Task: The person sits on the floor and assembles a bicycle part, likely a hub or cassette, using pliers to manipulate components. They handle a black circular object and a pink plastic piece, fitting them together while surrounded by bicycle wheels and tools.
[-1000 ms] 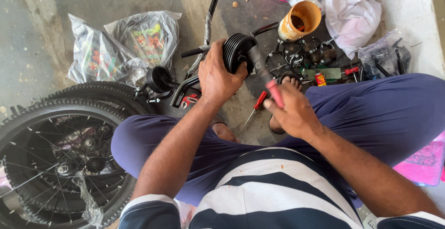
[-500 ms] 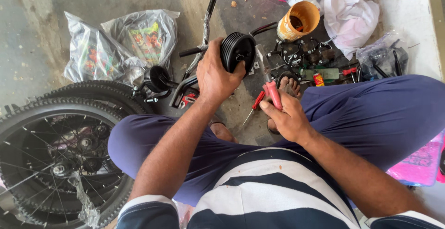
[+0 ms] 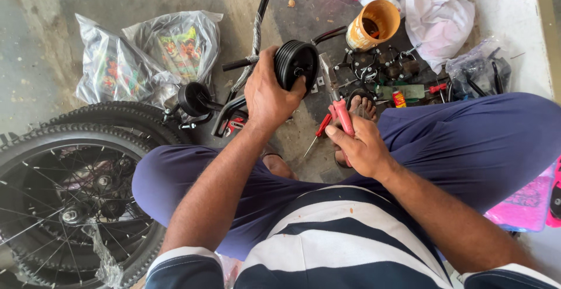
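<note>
My left hand grips a small black ribbed wheel on a black bracket, held up above the floor. My right hand holds red-handled pliers, whose metal jaws point up toward the wheel's hub. A second small black wheel lies on the floor to the left, joined to a black metal frame. A red-handled screwdriver lies on the concrete between my hands.
Two spoked bicycle wheels with knobby tyres lie at the lower left. Clear plastic bags sit behind them. An orange can, loose metal parts, white paper and a pink sheet lie to the right.
My right hand has drawn the pliers down and back from the wheel toward my lap. My left hand keeps its grip on the small wheel.
</note>
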